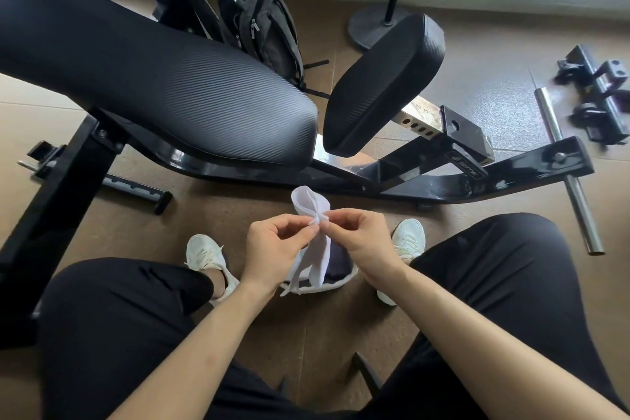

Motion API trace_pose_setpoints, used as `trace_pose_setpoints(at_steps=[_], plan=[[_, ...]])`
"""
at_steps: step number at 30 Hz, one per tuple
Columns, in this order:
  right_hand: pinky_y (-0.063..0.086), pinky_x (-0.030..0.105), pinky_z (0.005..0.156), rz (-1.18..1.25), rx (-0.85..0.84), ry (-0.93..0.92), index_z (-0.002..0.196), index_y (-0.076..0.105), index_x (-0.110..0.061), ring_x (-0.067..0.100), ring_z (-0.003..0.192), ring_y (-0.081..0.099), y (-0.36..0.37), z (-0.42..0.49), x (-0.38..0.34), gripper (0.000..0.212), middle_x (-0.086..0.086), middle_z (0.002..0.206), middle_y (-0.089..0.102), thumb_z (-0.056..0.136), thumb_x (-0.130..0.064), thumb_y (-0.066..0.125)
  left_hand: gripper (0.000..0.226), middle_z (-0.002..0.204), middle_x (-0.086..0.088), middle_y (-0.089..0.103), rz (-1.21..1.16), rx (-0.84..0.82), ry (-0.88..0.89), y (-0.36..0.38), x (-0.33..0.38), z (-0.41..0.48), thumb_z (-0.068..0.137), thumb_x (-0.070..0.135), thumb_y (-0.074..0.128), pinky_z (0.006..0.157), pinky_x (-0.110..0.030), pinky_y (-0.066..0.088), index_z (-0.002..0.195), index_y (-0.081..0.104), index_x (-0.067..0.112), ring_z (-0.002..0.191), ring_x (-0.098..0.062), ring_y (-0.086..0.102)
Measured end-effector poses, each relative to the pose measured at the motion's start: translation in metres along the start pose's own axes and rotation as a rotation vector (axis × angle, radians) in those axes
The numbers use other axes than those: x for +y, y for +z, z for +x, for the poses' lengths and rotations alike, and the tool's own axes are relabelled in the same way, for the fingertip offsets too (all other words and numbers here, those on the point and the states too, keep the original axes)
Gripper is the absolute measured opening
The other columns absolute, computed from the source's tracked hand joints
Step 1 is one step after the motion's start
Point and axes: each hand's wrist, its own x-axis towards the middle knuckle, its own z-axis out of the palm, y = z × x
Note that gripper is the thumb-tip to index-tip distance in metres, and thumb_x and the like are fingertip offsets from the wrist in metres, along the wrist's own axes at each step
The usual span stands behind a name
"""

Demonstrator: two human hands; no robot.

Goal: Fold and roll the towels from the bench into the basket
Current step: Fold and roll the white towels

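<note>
Pinching: in the head view, the left hand (pixel 274 249) and right hand (pixel 363 242) each have thumb and fingertips clamped on the white towel (pixel 311 203), both at the same bunched spot, with the knuckles nearly meeting.
Towel: it's up in the air right above the basket (pixel 337 284). The top part flops into a loose loop and the rest hangs down toward the basket's mouth. Can't tell if the bottom end touches anything in there.
Basket: on the floor between the white sneakers (pixel 204 254). It has a white rim and a dark inside, and the hands and towel mostly hide it.
Bench: the black padded bench (pixel 170 89) sits beyond the basket, well apart from the towel.
Step, my guess: mid fold, not rolled yet, and the cloth looks scrunched rather than flat.
Doing it well, imo: slide the pinches apart to two corners so the towel hangs flat, match the edges, then roll tight from one end.
Watch out: a soft small towel unrolls easily, so keep a thumb on the tail until it's tucked into the basket.
</note>
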Motion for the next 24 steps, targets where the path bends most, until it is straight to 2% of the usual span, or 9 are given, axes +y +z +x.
trace_pose_setpoints(at_steps=[3, 6, 9, 11, 15, 17, 19, 21, 24], plan=[[0.063, 0.037, 0.085, -0.057, -0.015, -0.062, 0.109, 0.079, -0.021, 0.015, 0.093, 0.074, -0.001, 0.001, 0.000, 0.026, -0.007, 0.096, 0.078, 0.084, -0.028, 0.082, 0.020, 0.102, 0.005, 0.080, -0.049, -0.059, 0.009, -0.003, 0.000, 0.001, 0.093, 0.010, 0.070, 0.092, -0.043, 0.061, 0.109, 0.080, 0.018, 0.102, -0.014, 0.074], [0.062, 0.031, 0.080, -0.192, 0.033, -0.148, 0.112, 0.077, -0.022, 0.012, 0.089, 0.071, -0.003, 0.003, 0.001, 0.037, -0.010, 0.095, 0.076, 0.078, -0.030, 0.088, 0.031, 0.114, 0.003, 0.078, -0.094, -0.151, -0.004, -0.005, 0.003, 0.001, 0.097, -0.001, 0.059, 0.100, -0.041, 0.057, 0.116, 0.077, 0.015, 0.114, -0.015, 0.070], [0.061, 0.026, 0.073, -0.263, 0.092, -0.218, 0.107, 0.078, -0.022, 0.009, 0.085, 0.068, -0.006, 0.005, 0.001, 0.028, -0.011, 0.092, 0.074, 0.080, -0.030, 0.085, 0.038, 0.117, 0.004, 0.076, -0.100, -0.222, 0.036, -0.005, 0.006, 0.001, 0.097, -0.006, 0.056, 0.102, -0.036, 0.055, 0.115, 0.076, 0.021, 0.117, -0.014, 0.068], [0.060, 0.025, 0.072, -0.282, 0.101, -0.249, 0.103, 0.078, -0.023, 0.007, 0.085, 0.068, -0.009, 0.006, 0.001, 0.017, -0.012, 0.091, 0.074, 0.086, -0.026, 0.081, 0.037, 0.115, 0.007, 0.076, -0.049, -0.213, 0.117, -0.008, 0.005, 0.002, 0.096, -0.003, 0.059, 0.098, -0.035, 0.058, 0.114, 0.077, 0.024, 0.114, -0.015, 0.068], [0.057, 0.019, 0.068, -0.327, 0.072, -0.252, 0.097, 0.075, -0.030, 0.003, 0.086, 0.064, -0.018, 0.008, -0.002, 0.011, -0.015, 0.088, 0.071, 0.088, -0.023, 0.078, 0.033, 0.109, 0.007, 0.072, 0.247, -0.045, 0.368, -0.022, -0.001, 0.011, 0.084, 0.020, 0.076, 0.080, -0.031, 0.061, 0.117, 0.074, 0.022, 0.100, -0.013, 0.067], [0.056, 0.019, 0.066, -0.334, 0.052, -0.255, 0.094, 0.074, -0.032, 0.004, 0.086, 0.062, -0.021, 0.007, -0.005, 0.013, -0.015, 0.087, 0.069, 0.089, -0.022, 0.078, 0.055, 0.119, 0.005, 0.065, 0.470, -0.020, 0.467, -0.026, -0.005, 0.016, 0.075, 0.039, 0.080, 0.082, -0.022, 0.054, 0.126, 0.068, 0.022, 0.106, -0.010, 0.060], [0.054, 0.020, 0.066, -0.338, 0.036, -0.268, 0.092, 0.073, -0.033, 0.003, 0.083, 0.062, -0.024, 0.005, -0.008, 0.014, -0.018, 0.084, 0.067, 0.088, -0.020, 0.078, 0.074, 0.129, 0.002, 0.060, 0.654, -0.052, 0.497, -0.026, -0.011, 0.020, 0.068, 0.050, 0.082, 0.090, -0.022, 0.045, 0.134, 0.064, 0.022, 0.115, -0.013, 0.052], [0.053, 0.019, 0.066, -0.344, 0.026, -0.279, 0.092, 0.073, -0.032, 0.002, 0.081, 0.061, -0.028, 0.004, -0.010, 0.014, -0.021, 0.082, 0.065, 0.088, -0.019, 0.078, 0.079, 0.131, 0.001, 0.061, 0.779, -0.091, 0.471, -0.024, -0.018, 0.023, 0.065, 0.049, 0.087, 0.091, -0.030, 0.046, 0.136, 0.062, 0.023, 0.117, -0.019, 0.052], [0.052, 0.017, 0.065, -0.344, 0.042, -0.286, 0.094, 0.073, -0.029, 0.003, 0.081, 0.061, -0.034, 0.004, -0.013, 0.013, -0.019, 0.084, 0.066, 0.089, -0.018, 0.078, 0.055, 0.116, 0.003, 0.071, 0.844, -0.059, 0.476, -0.025, -0.027, 0.028, 0.070, 0.037, 0.089, 0.084, -0.032, 0.043, 0.119, 0.071, 0.024, 0.106, -0.022, 0.062]])
